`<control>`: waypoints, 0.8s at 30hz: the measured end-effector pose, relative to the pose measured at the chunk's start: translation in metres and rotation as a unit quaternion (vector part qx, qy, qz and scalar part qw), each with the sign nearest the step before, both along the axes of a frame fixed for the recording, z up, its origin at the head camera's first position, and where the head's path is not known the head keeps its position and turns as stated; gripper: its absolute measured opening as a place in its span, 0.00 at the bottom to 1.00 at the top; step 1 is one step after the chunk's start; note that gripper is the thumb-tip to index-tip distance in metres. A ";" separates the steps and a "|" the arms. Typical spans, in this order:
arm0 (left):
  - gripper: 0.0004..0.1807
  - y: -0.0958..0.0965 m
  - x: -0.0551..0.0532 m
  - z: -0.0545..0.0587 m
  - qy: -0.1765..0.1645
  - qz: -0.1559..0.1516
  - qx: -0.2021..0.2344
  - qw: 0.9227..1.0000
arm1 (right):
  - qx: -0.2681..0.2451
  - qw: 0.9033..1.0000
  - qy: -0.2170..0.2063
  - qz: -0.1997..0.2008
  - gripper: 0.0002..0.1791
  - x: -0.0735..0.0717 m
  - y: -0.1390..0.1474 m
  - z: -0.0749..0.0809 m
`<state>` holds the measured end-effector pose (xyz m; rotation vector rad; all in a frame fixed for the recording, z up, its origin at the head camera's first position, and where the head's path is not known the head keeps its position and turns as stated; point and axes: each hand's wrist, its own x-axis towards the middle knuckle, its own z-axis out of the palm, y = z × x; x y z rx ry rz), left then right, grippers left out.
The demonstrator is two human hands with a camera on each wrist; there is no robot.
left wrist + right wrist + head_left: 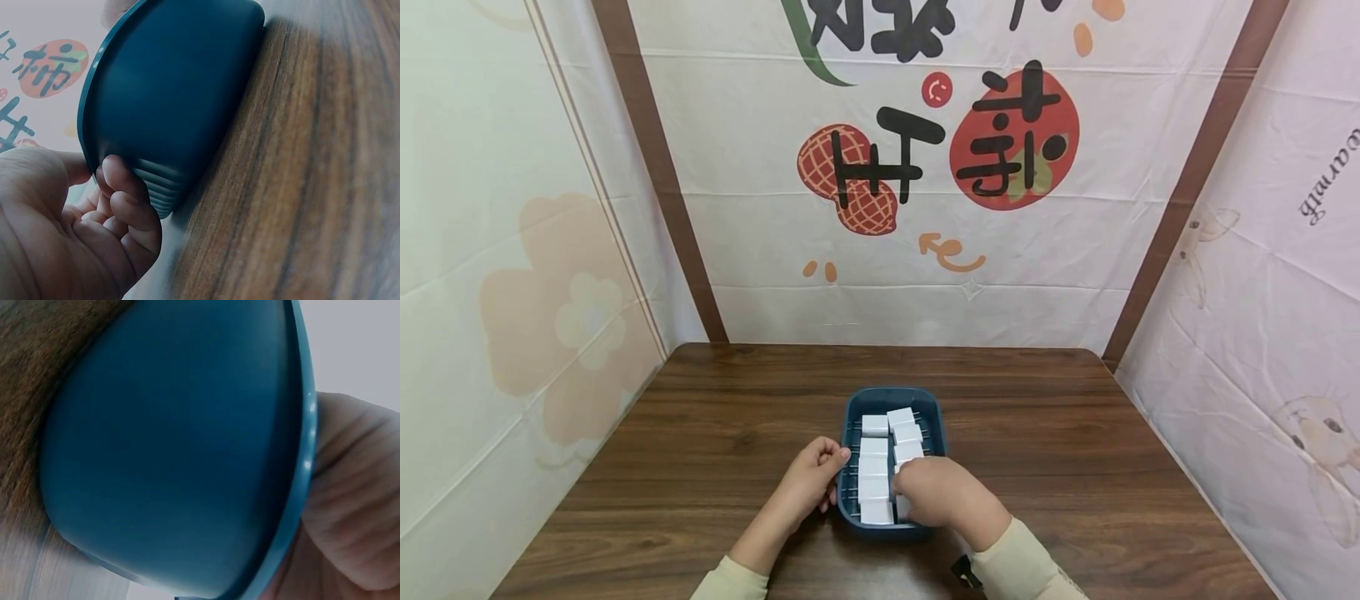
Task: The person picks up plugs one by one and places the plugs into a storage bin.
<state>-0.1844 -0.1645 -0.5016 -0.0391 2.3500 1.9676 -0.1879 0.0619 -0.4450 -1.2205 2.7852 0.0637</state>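
Observation:
A dark blue plastic box (pixel 892 532) stands on the table, holding two rows of small white blocks (pixel 873 467) with thin metal pins at their sides. My left hand (pixel 811 479) is at its left side and pinches the rim, thumb over the edge and curled fingers against the outer wall (pixel 169 87). Over the right row, my right hand (pixel 946 496) reaches down into the box with bent fingers, close to a white block (pixel 902 507) at the near end. Its fingertips are hidden, and I cannot tell whether they grip a block.
The brown wood-grain table (pixel 700 433) extends around the box on all sides. Printed white cloth (pixel 760 308) hangs behind the table, with more cloth at left and right. A small black piece (pixel 965 572) shows by the right sleeve.

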 end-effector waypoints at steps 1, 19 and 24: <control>0.13 0.000 0.000 0.000 -0.001 0.000 -0.001 1.000 | -0.001 1.000 0.001 0.000 0.10 0.000 0.000 0.000; 0.14 -0.002 -0.002 -0.002 -0.006 -0.002 0.000 1.000 | 0.008 1.000 0.008 -0.002 0.08 0.001 -0.004 -0.002; 0.13 -0.001 -0.002 -0.001 -0.007 0.000 0.001 1.000 | 0.007 1.000 0.002 -0.002 0.08 0.000 -0.004 -0.002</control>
